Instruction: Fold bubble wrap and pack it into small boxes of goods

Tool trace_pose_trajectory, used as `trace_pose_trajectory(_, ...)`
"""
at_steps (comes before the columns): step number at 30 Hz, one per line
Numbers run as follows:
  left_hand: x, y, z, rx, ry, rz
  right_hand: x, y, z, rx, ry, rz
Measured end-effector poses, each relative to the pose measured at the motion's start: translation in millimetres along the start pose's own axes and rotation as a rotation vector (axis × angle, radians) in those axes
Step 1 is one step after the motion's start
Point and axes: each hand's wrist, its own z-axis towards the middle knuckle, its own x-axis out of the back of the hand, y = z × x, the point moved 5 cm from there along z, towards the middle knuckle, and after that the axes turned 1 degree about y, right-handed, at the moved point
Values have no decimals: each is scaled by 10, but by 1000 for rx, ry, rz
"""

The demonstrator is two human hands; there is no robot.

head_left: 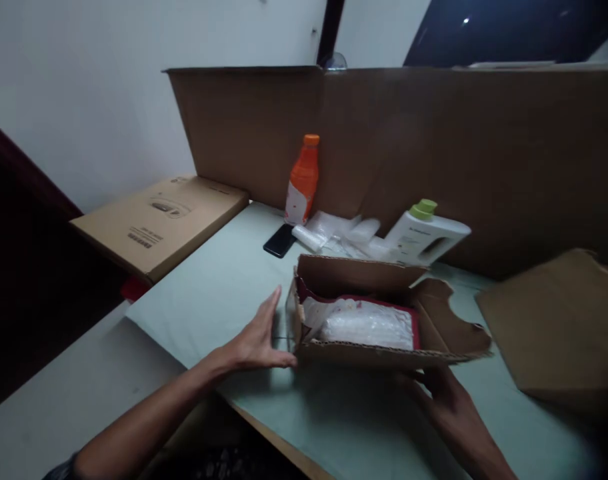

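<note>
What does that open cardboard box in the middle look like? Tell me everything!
The open cardboard box is brown, shallow and corrugated, with a dark red lining showing along its inner edge. Its back flap stands up, and a side flap with a curved cut-out hangs open to the right. Inside lies something white wrapped in crinkly clear plastic. The box sits on the pale green table. The left hand rests flat against its left end, and the right hand touches underneath its front right edge.

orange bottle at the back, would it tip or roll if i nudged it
The orange bottle stands upright, tall and narrow, so a nudge near the cap would probably tip it. Its round body would likely roll once down. The cardboard wall close behind might stop a backward fall.
</note>
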Motion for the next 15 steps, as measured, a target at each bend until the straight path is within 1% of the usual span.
trace_pose_trajectory(2,19,-10,178,-33,-47,-82,-24,55,37,-17,-3,-33)
trace_pose_trajectory(4,57,-18,197,-58,-34,-116,-66,44,83,-4,-4,-64)
trace_pose_trajectory(6,151,-61,69,-53,28,-118,-196,-73,154,31,-40,-89)
trace_pose_trajectory(8,344,-142,-121,-16,128,-121,-460,-335,281,100,-113,-97)
trace_pose_trajectory(9,485,-190,-207,13,184,-129,-644,-521,375,148,-153,-95)
trace_pose_trajectory(11,858,-283,-322,77,308,-145,-1095,-976,626,273,-215,-70)
trace_pose_trajectory(13,1333,-367,-348,139,453,-139,-1633,-1444,922,407,-287,-28)
trace_pose_trajectory(14,1596,-409,-334,164,535,-128,-1903,-1647,1067,468,-307,27)
trace_pose_trajectory(15,1866,-455,-306,182,615,-109,-2159,-1805,1201,512,-299,67)
